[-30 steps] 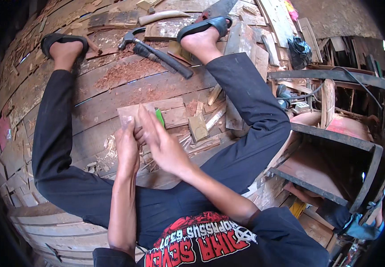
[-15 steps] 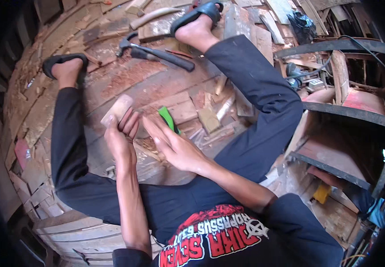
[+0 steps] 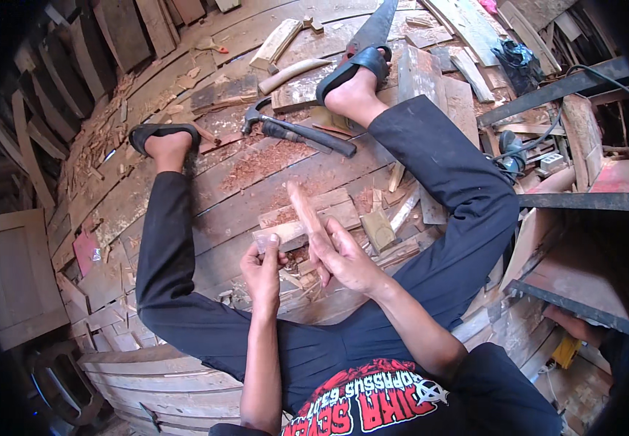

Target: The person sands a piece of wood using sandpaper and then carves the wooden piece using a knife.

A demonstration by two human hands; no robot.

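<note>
My left hand is closed, pinching a small pale wooden block between thumb and fingers. Beside it, my right hand is wrapped round the lower end of a slim reddish-brown wooden piece, which slants up and away to the left. The slim piece crosses the far end of the block; whether they touch, I cannot tell. Both hands are above the plank floor between my spread legs. Beyond them lies a claw hammer with a dark handle, and another dark-handled tool lies against it.
Wood offcuts and reddish shavings litter the plank floor. A saw blade lies by my right sandal. At right stands a dark-edged frame with a power tool and cable. Boards lean at far left.
My view has shifted, so the scene sits farther right and lower. The block has turned more level in my left hand. My right fingers have curled, and the green strip beside them no longer shows.
</note>
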